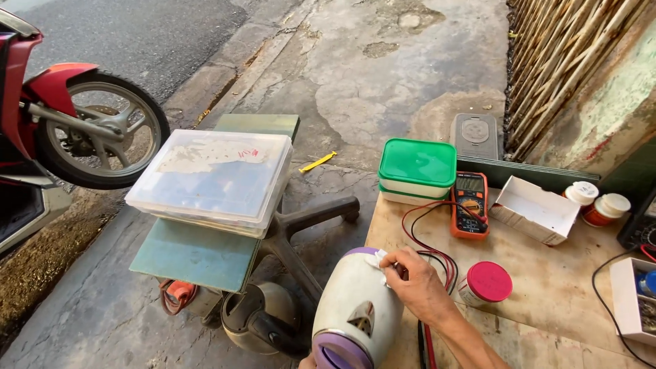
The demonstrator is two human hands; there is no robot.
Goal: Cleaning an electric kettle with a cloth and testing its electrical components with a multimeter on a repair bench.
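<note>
We are observing the right hand [418,281] pressing a small white cloth [380,263] against the upper side of a white-and-purple kettle [357,311], which is lying tilted at the near left edge of the worktop [547,273], its base end toward us. That grip is clenching on the cloth, fingertips bearing down on the kettle body. The left hand [307,362] is barely showing at the bottom edge beneath the kettle; we cannot tell how its grip is standing. We are judging the step in hand to be a wiping of the kettle shell, and the next stroke is calling for steady support from below so the rounded body is not rolling off the edge. On the plywood worktop we are noting a multimeter [470,203] with red and black leads [427,246] trailing toward the hand, a pink-lidded jar [486,283] just beside the wrist, a green-lidded tub [417,169], an open white box [536,209] and two small pots [598,203]. The setting is outdoors: cracked concrete pavement [383,75], a clear plastic case [212,179] resting on a green board, a second kettle [263,318] on the ground, a motorbike wheel [102,130] at left.
</note>
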